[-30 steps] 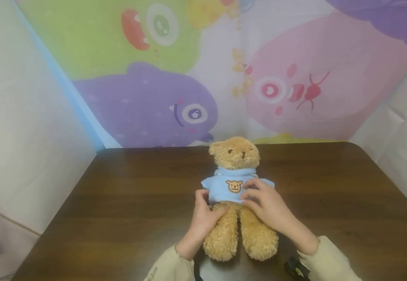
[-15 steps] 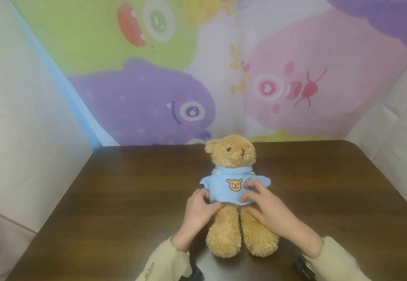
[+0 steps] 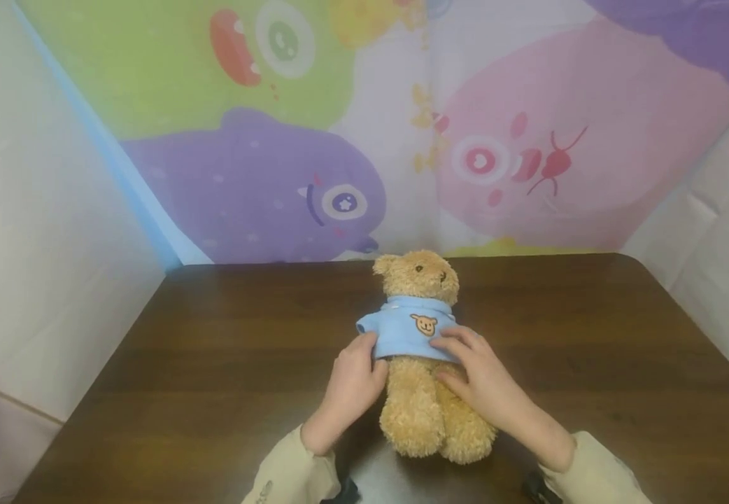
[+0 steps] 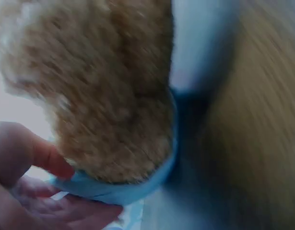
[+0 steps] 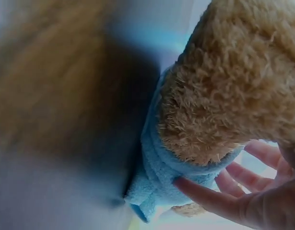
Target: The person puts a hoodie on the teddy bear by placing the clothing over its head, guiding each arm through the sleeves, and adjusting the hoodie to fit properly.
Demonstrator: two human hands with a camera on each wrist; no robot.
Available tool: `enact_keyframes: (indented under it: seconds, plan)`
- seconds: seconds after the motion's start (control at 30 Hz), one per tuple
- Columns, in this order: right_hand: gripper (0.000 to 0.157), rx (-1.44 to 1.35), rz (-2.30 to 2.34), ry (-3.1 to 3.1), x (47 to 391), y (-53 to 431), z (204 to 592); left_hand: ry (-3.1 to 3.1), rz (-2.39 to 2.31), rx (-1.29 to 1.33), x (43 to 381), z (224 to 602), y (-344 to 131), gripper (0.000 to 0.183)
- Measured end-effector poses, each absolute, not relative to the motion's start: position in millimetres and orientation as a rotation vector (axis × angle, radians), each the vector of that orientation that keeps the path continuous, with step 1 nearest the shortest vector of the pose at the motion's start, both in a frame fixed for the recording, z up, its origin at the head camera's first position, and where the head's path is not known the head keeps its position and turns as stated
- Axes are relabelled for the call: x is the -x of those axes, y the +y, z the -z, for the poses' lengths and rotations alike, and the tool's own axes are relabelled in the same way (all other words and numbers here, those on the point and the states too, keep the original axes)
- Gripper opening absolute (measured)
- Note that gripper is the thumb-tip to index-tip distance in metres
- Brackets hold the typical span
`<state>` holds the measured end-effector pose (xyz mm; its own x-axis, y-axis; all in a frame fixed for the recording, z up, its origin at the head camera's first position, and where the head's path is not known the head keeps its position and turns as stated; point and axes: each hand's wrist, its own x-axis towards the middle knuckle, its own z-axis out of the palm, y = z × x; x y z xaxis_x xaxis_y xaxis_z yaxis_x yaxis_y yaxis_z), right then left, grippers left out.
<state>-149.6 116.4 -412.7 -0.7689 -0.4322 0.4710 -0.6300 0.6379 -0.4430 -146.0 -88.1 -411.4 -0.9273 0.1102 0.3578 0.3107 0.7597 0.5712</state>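
A tan teddy bear (image 3: 411,413) lies face up on the table, its head away from me and turned to the right. It wears a light blue shirt (image 3: 399,329) with a small bear face on the chest. At the shirt's left lower edge my left hand (image 3: 352,385) pinches the hem; the left wrist view has the thumb (image 4: 53,160) at the hem with other fingers outside the cloth. Loosely spread, my right hand (image 3: 487,378) rests its fingers on the shirt's right side. One fingertip touches the blue cloth (image 5: 159,163) in the right wrist view.
The dark brown wooden table (image 3: 232,364) extends around the bear. Behind it hangs a backdrop (image 3: 289,182) printed with cartoon creatures. White panels (image 3: 75,231) rise at both sides.
The bear has rolled to the right, its head, chest and legs turning that way. My left thumb has slid from over the leg to the hem at the bear's side.
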Motion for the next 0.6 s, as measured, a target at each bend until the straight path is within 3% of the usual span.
enact_keyframes:
  seconds: [0.07,0.17,0.3,0.47,0.6]
  plan:
    - [0.042,-0.857,-0.891,-2.533,151.0,115.3,412.6,-2.700,1.161,0.279,144.2,408.6,-88.6,0.015]
    - [0.042,-0.873,-0.912,-2.525,153.5,114.4,412.3,-2.687,1.431,0.242,141.4,407.7,-86.4,0.043]
    - [0.039,-0.839,-0.966,-2.518,158.5,114.2,414.6,-2.640,1.370,0.350,140.2,411.5,-83.6,0.063]
    - [0.048,-0.761,-1.027,-2.515,164.3,114.9,416.4,-2.563,1.256,0.368,144.2,416.0,-85.7,0.060]
    - [0.044,-0.721,-1.089,-2.518,166.4,114.5,408.1,-2.498,1.270,0.280,145.8,420.3,-87.1,0.042]
